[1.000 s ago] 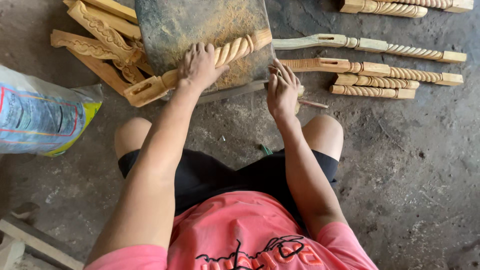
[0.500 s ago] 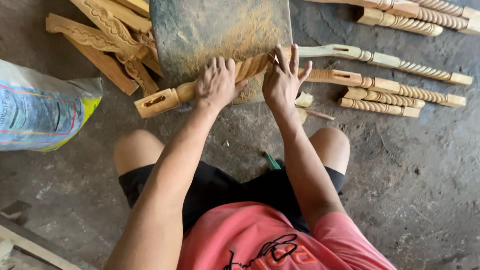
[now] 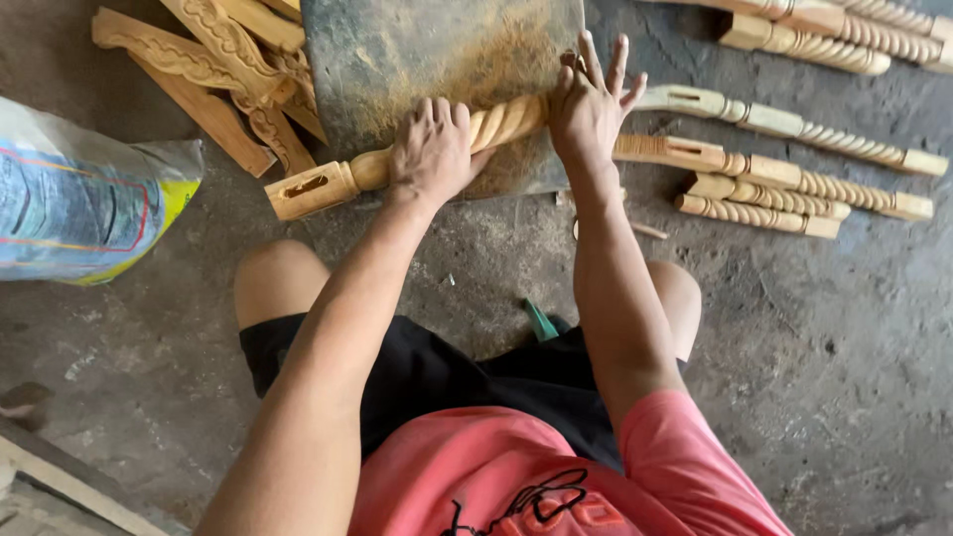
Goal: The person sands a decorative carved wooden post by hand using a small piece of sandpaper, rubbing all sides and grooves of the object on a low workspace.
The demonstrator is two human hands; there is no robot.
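Observation:
A twisted, rope-carved wooden leg (image 3: 501, 124) with a square mortised end (image 3: 306, 189) lies slanted across a dusty grey slab (image 3: 417, 55). My left hand (image 3: 433, 147) is closed around the leg near its round collar. My right hand (image 3: 588, 107) presses on the leg's upper part, fingers spread and partly raised. The part of the leg under both hands is hidden.
Several more turned and twisted legs (image 3: 784, 179) lie on the concrete floor at the right. Carved wooden pieces (image 3: 213, 69) are piled at the upper left. A printed plastic sack (image 3: 84, 203) sits at the left. A green tool tip (image 3: 541, 323) pokes out between my knees.
The view has shifted closer and downward. My right hand moved up from the floor beside the slab onto the leg and spread its fingers. The left hand kept its hold.

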